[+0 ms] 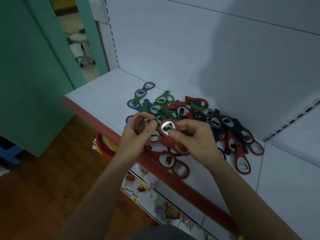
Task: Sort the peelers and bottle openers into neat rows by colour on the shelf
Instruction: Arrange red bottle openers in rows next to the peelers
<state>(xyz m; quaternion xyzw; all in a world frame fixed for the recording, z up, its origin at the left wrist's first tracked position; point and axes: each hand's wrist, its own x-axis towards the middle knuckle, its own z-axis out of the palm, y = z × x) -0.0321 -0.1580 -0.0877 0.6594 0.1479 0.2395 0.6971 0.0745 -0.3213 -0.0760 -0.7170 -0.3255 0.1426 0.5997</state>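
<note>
Fingers [173, 133] pinching red opener [171, 143], mixed pile [181, 108] behind

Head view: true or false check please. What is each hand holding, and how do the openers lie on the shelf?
1. The right hand pinches a red opener, thumb on its metal ring. True.
2. The left hand holds nothing. False: it grips an edge-on red opener.
3. The openers on the shelf lie in neat rows by colour. False: they lie in a mixed pile of red, green, blue and dark ones.
4. A green opener lies at the pile's far left end. True.
</note>
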